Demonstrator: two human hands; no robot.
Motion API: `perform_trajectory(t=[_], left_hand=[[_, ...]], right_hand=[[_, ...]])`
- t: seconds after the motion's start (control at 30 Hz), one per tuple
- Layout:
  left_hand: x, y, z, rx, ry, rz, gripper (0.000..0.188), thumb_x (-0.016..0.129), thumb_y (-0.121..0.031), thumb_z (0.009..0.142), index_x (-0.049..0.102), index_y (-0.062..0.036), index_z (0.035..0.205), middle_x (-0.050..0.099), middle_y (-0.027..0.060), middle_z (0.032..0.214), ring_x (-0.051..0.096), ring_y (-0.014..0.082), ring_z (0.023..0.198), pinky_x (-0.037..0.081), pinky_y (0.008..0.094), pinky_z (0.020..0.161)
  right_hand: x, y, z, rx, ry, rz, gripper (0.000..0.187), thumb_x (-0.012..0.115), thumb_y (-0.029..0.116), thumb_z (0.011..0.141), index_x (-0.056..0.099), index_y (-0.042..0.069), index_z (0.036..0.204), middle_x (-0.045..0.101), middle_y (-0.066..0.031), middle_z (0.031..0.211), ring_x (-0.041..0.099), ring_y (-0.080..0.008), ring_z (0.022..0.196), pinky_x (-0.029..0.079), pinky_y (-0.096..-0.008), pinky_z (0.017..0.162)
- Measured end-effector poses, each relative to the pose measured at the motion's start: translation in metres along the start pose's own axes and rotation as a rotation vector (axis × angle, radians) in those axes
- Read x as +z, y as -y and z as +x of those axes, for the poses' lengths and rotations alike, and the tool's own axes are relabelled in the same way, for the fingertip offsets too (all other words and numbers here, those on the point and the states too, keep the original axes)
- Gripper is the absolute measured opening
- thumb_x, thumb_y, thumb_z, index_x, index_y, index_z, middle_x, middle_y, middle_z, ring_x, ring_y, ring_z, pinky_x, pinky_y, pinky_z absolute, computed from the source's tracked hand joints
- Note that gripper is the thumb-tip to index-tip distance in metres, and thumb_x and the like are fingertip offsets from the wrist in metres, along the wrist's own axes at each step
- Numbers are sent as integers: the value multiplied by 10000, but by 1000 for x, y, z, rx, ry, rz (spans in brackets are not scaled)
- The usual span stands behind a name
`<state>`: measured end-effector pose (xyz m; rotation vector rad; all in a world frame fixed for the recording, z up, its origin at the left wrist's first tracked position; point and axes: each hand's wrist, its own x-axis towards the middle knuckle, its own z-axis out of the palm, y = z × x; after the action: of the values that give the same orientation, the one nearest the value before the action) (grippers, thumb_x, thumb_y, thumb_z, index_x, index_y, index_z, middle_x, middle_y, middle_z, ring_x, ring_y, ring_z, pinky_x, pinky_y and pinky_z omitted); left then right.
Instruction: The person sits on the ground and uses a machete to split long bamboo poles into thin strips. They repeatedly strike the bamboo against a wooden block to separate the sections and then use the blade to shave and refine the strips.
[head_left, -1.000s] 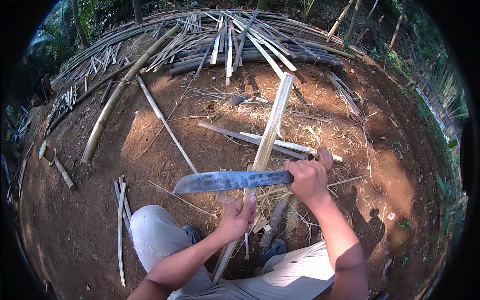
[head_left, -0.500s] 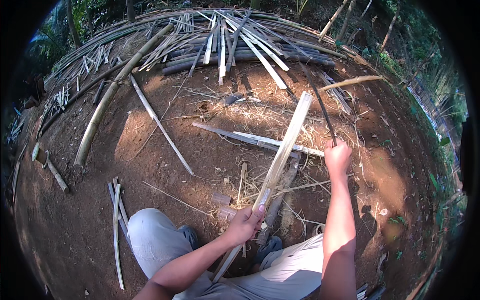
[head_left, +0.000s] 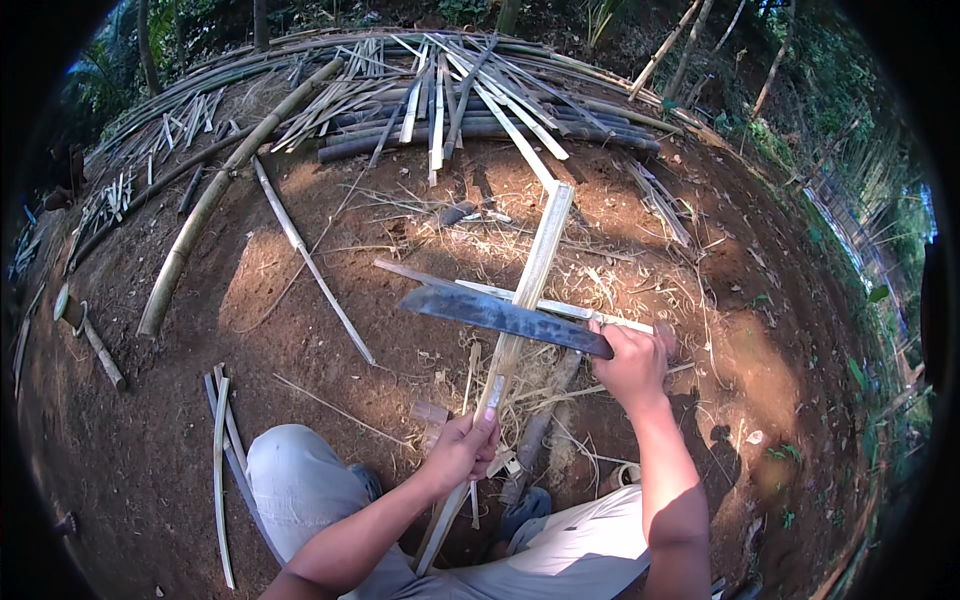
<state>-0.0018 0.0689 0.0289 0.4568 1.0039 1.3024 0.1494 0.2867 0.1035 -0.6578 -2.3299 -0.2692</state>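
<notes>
My left hand (head_left: 460,452) is closed round the lower part of a long pale bamboo strip (head_left: 540,245), which slants up and away from between my legs. In my right hand (head_left: 633,368) is the handle of a machete (head_left: 500,316). Its broad dark blade points left and crosses over the strip, a little above my left hand. Whether the blade touches the strip I cannot tell. Under the blade, another split piece of bamboo (head_left: 630,318) lies crosswise on the ground.
A large pile of bamboo poles and split strips (head_left: 480,115) lies at the back. One thick bamboo pole (head_left: 200,220) and a thinner pole (head_left: 310,255) rest on the soil at left. More strips (head_left: 225,460) lie beside my left knee, with shavings (head_left: 540,390) ahead of me.
The machete has swung from upright, edge-on at the right, to lying flat across the strip. My right hand has moved left and slightly down. The strip has tilted a little more upright.
</notes>
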Motion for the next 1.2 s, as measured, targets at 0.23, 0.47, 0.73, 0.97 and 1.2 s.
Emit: perform_trajectory(t=[0.23, 0.47, 0.73, 0.97, 1.2], left_hand=[[9, 48, -1, 157, -142, 352, 421, 431, -464, 1041, 476, -102, 831, 414, -34, 654, 358, 61, 522, 322, 244, 464], [12, 39, 19, 135, -93, 244, 418, 446, -458, 1039, 503, -88, 855, 409, -42, 653, 355, 51, 532, 312, 225, 461], [-10, -1, 11, 56, -99, -124, 503, 304, -536, 1050, 519, -87, 977, 362, -48, 679, 330, 53, 547, 319, 224, 521], [-14, -16, 16, 147, -97, -210, 494, 294, -539, 1047, 477, -83, 994, 442, 9, 770, 436, 117, 582, 398, 262, 548], [-15, -20, 7, 254, -118, -102, 356, 420, -450, 1042, 455, -96, 1030, 484, 27, 705, 465, 115, 494, 397, 247, 459]], right_hand=[[4, -33, 39, 588, 141, 47, 192, 631, 176, 834, 659, 31, 711, 628, -184, 623, 645, -393, 624, 495, -458, 588], [22, -77, 6, 682, 247, -18, 237, 661, 212, 827, 693, 1, 725, 643, -229, 677, 660, -408, 686, 502, -455, 647], [23, -71, -14, 629, 224, 164, 331, 648, 228, 890, 631, -29, 681, 549, -236, 573, 587, -406, 538, 424, -475, 537], [7, 12, 11, 207, 131, 235, 261, 681, 203, 883, 616, 23, 706, 588, -172, 595, 599, -357, 528, 436, -432, 507], [10, 66, 7, -50, 222, 236, 218, 684, 200, 869, 607, 63, 718, 630, -121, 633, 640, -346, 569, 500, -442, 521]])
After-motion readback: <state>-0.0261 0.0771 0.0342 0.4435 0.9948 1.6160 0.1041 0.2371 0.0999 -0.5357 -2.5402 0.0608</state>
